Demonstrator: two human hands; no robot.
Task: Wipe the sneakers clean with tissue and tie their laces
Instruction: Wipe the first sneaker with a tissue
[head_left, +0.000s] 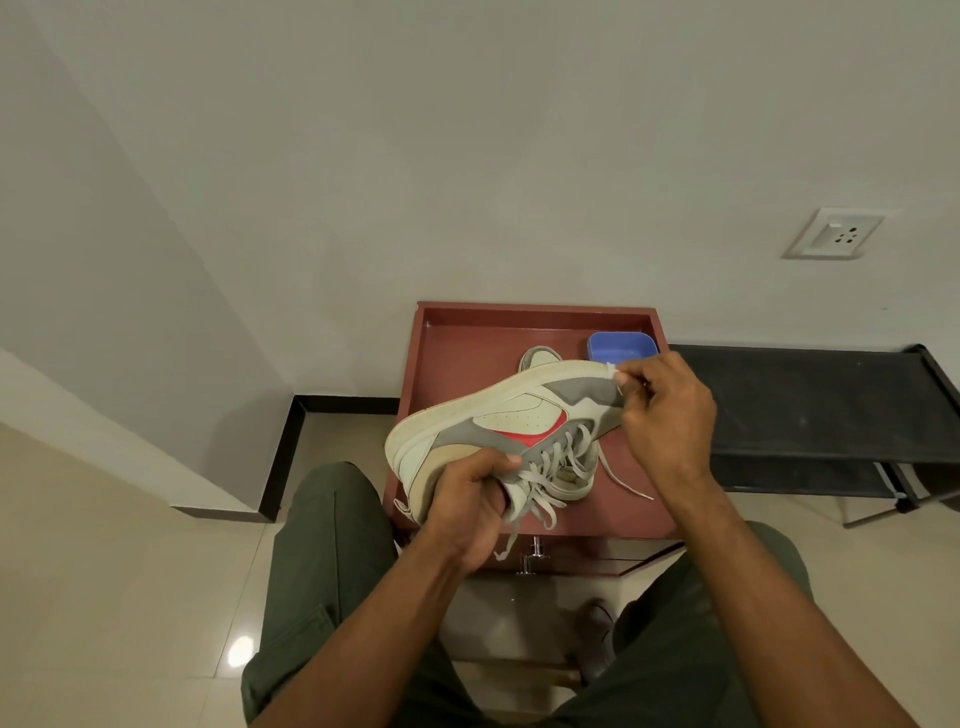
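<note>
A cream and grey sneaker (498, 415) with a red side mark is held on its side above the red-brown cabinet top (467, 338), sole turned away from me. My left hand (467, 499) grips its toe end and tongue area, and loose laces (550, 467) hang down. At the heel, my right hand (670, 415) pinches a small white piece of tissue (615, 371) against the shoe. Behind the held shoe, the second sneaker (540, 357) lies on the cabinet top, mostly hidden.
A blue plastic tub (618, 345) sits at the cabinet's back right corner. To the right stands a black metal rack (810, 400). The wall behind has a socket (836, 234). My knees in green trousers flank a drawer handle (532, 558).
</note>
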